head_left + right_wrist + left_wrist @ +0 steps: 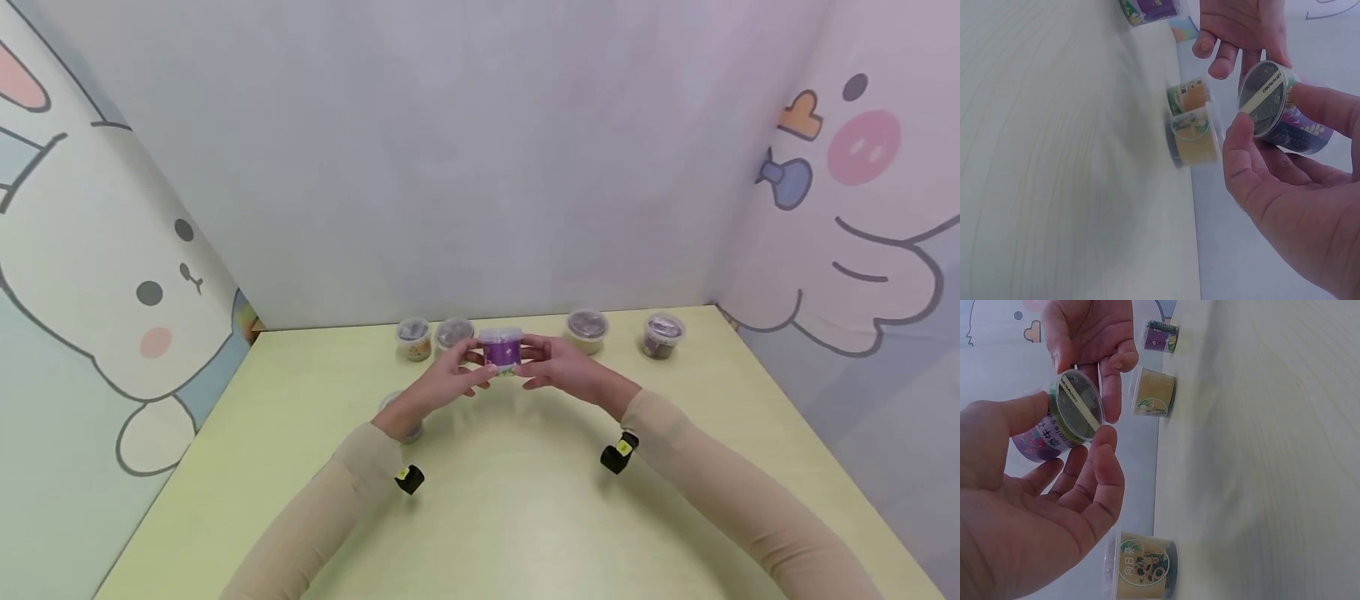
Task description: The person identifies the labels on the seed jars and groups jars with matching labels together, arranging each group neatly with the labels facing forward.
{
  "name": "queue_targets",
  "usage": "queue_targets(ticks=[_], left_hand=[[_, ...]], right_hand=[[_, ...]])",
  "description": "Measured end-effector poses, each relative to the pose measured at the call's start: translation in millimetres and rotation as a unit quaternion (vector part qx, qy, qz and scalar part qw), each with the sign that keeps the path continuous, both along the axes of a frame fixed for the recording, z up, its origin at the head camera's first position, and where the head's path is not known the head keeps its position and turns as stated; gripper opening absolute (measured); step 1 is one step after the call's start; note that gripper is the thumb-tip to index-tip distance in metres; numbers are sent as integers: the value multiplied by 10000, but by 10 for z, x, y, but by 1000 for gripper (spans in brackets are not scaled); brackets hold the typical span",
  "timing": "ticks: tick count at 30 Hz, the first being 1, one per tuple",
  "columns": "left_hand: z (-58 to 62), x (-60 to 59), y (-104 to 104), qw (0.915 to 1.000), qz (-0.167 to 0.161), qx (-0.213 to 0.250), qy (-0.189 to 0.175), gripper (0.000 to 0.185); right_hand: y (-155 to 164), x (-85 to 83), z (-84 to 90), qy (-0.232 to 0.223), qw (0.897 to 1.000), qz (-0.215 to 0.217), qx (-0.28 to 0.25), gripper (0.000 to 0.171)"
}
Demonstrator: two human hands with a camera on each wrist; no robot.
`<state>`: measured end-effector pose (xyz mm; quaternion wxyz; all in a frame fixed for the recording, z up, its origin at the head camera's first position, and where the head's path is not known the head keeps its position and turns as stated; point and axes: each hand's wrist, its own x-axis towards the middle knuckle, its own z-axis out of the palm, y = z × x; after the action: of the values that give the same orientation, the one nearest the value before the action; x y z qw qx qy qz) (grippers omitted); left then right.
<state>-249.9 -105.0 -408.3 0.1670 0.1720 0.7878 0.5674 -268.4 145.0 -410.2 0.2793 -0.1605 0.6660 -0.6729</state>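
Between both hands, raised above the table, is a small purple plastic tub [502, 353] with a clear lid and a printed label. My left hand [444, 385] grips its left side between thumb and fingers. From the right, my right hand [567, 367] holds the opposite side the same way. Each wrist view shows the tub's dark round base [1080, 403] with a pale printed strip across it. In the right wrist view, thumb and fingers reach round the purple label [1304, 125].
Along the table's back stand lidded tubs: an orange-labelled one [414, 342], one [453, 331] partly behind the left hand, a yellowish one [587, 331] and a purple one [663, 337]. Another tub [412, 434] is mostly hidden under the left wrist. Walls [480, 167] enclose the table [525, 500].
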Motion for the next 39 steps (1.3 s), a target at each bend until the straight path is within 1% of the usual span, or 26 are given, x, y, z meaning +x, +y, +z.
queue_targets(ticks=[4, 7, 16, 20, 25, 29, 33, 39], left_hand=[[-24, 22, -9, 10000, 52, 24, -5, 56], [-34, 23, -6, 10000, 84, 37, -30, 56], [-60, 2, 16, 10000, 16, 25, -27, 56], [-26, 18, 12, 10000, 20, 40, -34, 57], [2, 24, -9, 9997, -20, 213, -140, 59], [14, 25, -35, 9989, -102, 359, -267, 54], [8, 20, -56, 9986, -142, 416, -300, 52], [-3, 7, -91, 9985, -261, 387, -282, 55]], right_hand=[[-7, 24, -17, -23, 9999, -64, 117, 84], [-6, 29, -19, 81, 9997, -84, 233, 86], [-3, 2, -31, 470, 9980, 95, 407, 80], [-1, -11, -53, 352, 9989, 49, 313, 79], [25, 1, -70, 81, 10000, -20, -8, 80], [46, 26, -46, -106, 9996, -54, -251, 75], [37, 12, -47, -89, 9995, -52, -301, 71], [27, -16, -33, 96, 9998, 55, -135, 73]])
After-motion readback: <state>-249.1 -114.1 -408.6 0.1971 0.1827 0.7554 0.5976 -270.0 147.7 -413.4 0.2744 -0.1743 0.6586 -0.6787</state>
